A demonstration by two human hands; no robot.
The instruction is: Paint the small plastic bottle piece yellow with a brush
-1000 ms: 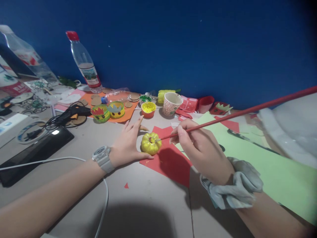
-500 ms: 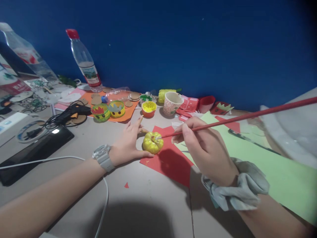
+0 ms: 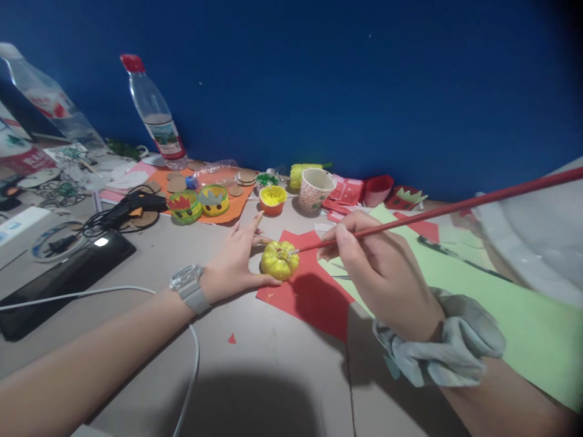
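A glossy yellow, lobed pumpkin-shaped piece [image 3: 279,267] rests on the red paper [image 3: 319,303], overlapping its left corner. My left hand [image 3: 241,258], with a watch at the wrist, steadies it from the left, thumb at its near side and fingers at its far side. My right hand [image 3: 376,267] is closed in a pen-like grip on a long red paintbrush [image 3: 410,214]. The brush's tip touches the top of the yellow piece, right of its hollow centre. Behind it stand a small orange cup of yellow paint [image 3: 273,207] and a patterned paper cup [image 3: 314,197].
Light green paper [image 3: 460,279] lies under and beyond my right hand. Two painted rings with paper crowns [image 3: 200,206] sit on orange paper at the back left. A bottle [image 3: 159,121] leans before the blue wall. Cables and a black device [image 3: 68,279] lie left.
The brush tip has shifted slightly right, from the hollow centre of the yellow piece to its right-hand lobes. My left hand keeps its place around the piece.
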